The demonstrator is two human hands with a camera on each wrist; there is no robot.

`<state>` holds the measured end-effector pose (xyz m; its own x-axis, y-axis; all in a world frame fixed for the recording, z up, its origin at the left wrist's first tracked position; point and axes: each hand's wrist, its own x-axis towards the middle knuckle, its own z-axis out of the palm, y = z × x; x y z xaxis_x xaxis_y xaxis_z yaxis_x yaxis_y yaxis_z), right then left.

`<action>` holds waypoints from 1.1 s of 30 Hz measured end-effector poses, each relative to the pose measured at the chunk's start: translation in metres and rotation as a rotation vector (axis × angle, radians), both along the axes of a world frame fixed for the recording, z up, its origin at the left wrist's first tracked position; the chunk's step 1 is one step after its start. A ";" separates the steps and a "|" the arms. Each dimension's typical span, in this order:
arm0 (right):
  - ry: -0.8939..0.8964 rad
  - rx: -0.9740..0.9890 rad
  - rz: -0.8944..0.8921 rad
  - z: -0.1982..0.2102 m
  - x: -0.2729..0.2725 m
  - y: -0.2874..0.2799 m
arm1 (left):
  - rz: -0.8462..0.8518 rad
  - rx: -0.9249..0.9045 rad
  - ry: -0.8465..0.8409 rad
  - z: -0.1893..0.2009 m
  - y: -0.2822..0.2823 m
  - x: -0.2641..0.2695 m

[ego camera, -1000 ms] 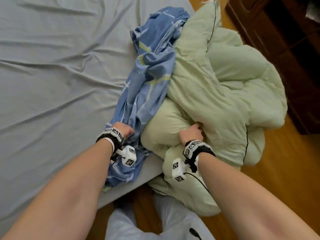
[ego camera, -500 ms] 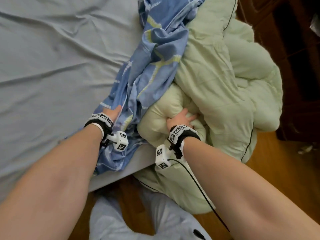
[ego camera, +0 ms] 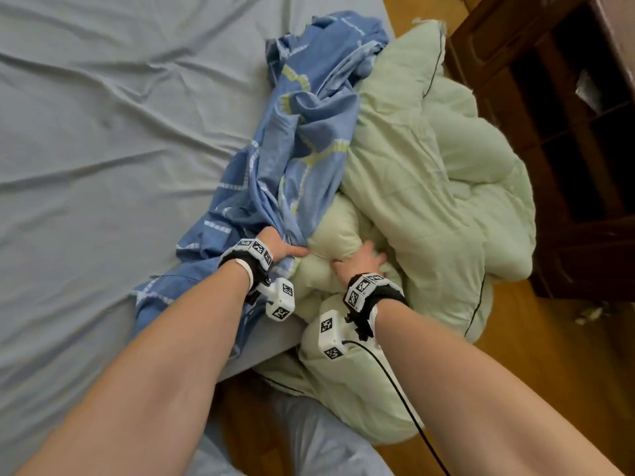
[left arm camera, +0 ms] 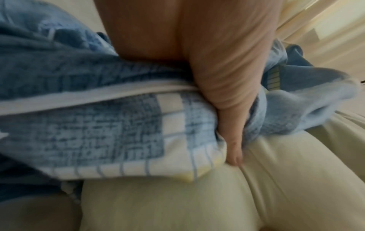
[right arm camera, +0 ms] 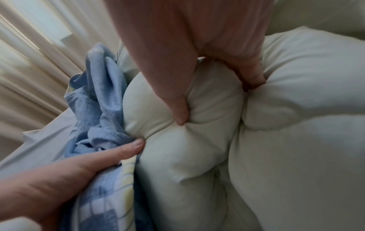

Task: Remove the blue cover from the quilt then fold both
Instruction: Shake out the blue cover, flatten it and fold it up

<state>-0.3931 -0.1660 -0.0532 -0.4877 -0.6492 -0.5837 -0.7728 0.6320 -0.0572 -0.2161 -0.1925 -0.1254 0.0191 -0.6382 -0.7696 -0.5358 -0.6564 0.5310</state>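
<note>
The blue patterned cover (ego camera: 302, 142) lies bunched along the bed's right side, pulled off the pale green quilt (ego camera: 429, 173), which is heaped beside it and spills over the bed's edge toward the floor. My left hand (ego camera: 285, 243) grips a bunch of the cover's near end (left arm camera: 110, 128), thumb (left arm camera: 233, 140) pressed along the quilt. My right hand (ego camera: 360, 259) pinches a puffy fold of the quilt (right arm camera: 207, 118) between thumb (right arm camera: 177, 106) and fingers. The two hands sit close together; the left thumb (right arm camera: 128, 150) shows in the right wrist view.
A grey bedsheet (ego camera: 103, 149) covers the bed on the left. Dark wooden furniture (ego camera: 567, 115) stands at the right on a wood floor (ego camera: 549, 355). My legs (ego camera: 326, 441) stand at the bed's corner. A cable (ego camera: 405, 400) runs from the right wrist.
My left hand has moved right along the cover until it meets the quilt beside my right hand. The right hand has kept its hold on the quilt fold.
</note>
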 end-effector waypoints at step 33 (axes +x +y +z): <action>-0.576 -0.006 0.164 0.113 0.264 0.131 | -0.372 -0.478 -0.885 0.258 0.165 0.337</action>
